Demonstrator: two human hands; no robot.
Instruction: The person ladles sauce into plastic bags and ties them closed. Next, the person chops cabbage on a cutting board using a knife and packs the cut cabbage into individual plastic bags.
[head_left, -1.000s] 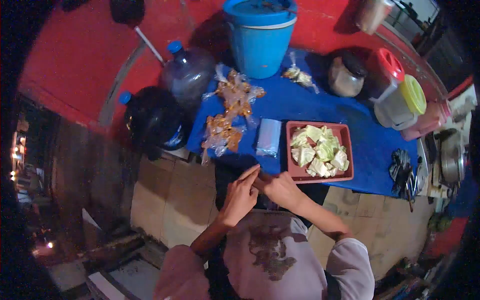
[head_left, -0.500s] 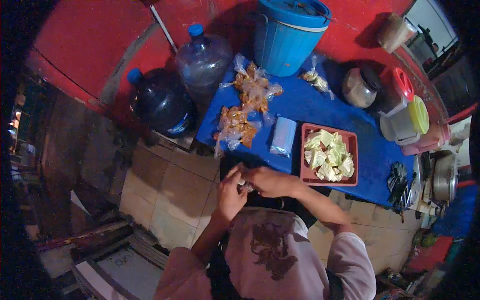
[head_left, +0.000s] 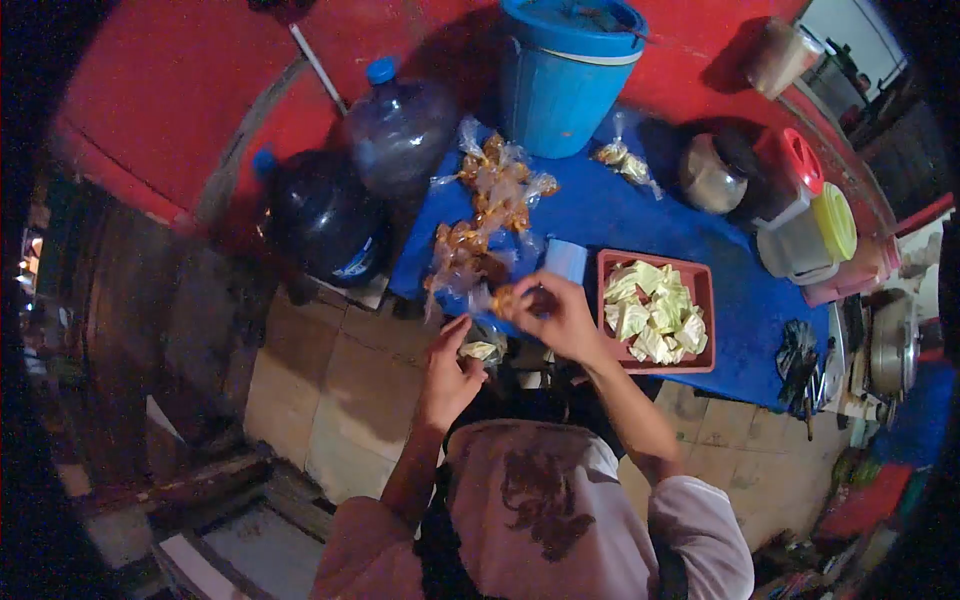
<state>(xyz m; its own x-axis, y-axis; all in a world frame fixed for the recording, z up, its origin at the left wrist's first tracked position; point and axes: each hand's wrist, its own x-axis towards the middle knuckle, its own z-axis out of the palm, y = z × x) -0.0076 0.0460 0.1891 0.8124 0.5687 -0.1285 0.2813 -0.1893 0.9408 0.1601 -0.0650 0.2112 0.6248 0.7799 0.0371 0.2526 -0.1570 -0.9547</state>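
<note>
In front of my chest, my left hand (head_left: pixel 450 372) grips a clear plastic bag with pale cabbage (head_left: pixel 481 350) inside. My right hand (head_left: pixel 556 315) is just above and to the right, at the table's near edge, its fingers closed on a small knotted bag of orange-brown sauce (head_left: pixel 502 301). Beyond it lies a pile of similar sauce bags (head_left: pixel 465 245) on the blue table. A pack of plastic bags (head_left: pixel 568 260) is partly behind my right hand. To the right, a reddish-brown tray (head_left: pixel 711 318) holds cut cabbage leaves (head_left: pixel 655 312).
At the back of the blue table (head_left: pixel 640 225) stand a blue bucket (head_left: pixel 570 90) and a small bag of pale food (head_left: pixel 625 162). Jars and lidded tubs (head_left: pixel 815 240) line the right side. Two large water bottles (head_left: pixel 400 135) stand left, against the red wall.
My hands were close together over the bag. Now my right hand has moved up and away to the table edge and holds a sauce bag. My left hand keeps the cabbage bag.
</note>
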